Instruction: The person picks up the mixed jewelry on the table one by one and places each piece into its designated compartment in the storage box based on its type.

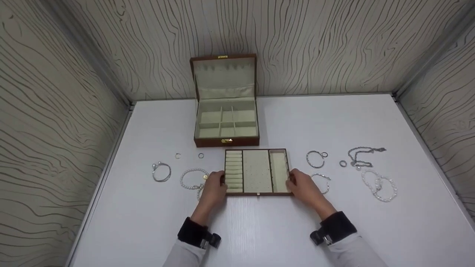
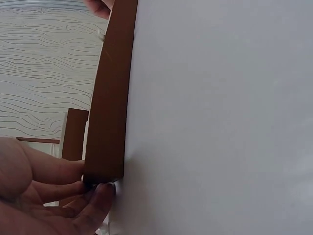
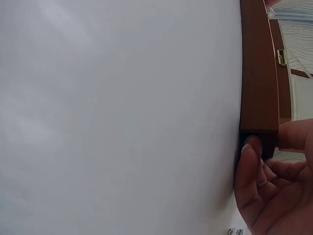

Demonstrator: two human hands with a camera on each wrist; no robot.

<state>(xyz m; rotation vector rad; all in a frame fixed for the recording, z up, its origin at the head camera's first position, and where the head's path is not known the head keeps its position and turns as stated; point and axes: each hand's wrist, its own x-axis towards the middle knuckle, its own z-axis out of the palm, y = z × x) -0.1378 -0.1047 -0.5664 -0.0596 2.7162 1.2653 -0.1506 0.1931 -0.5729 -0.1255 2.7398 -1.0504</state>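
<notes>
A brown jewelry tray (image 1: 256,171) lies on the white table, with ring rolls at its left, a flat middle panel and a narrow compartment at its right. My left hand (image 1: 215,187) grips the left end of it, and my right hand (image 1: 305,187) holds the right end. In the left wrist view, thumb and fingers (image 2: 100,200) pinch the tray's corner. The right wrist view shows the thumb (image 3: 247,169) low against the other end. Behind the tray stands the brown jewelry box (image 1: 227,141), lid raised, its divided compartments showing.
Left of the tray lie a silver bracelet (image 1: 161,173), two small rings and a pearl bracelet (image 1: 185,172), partly behind my left hand. To the right are open bangles (image 1: 315,159), rings, a chain (image 1: 360,150) and a beaded strand (image 1: 387,199). Patterned walls border the table.
</notes>
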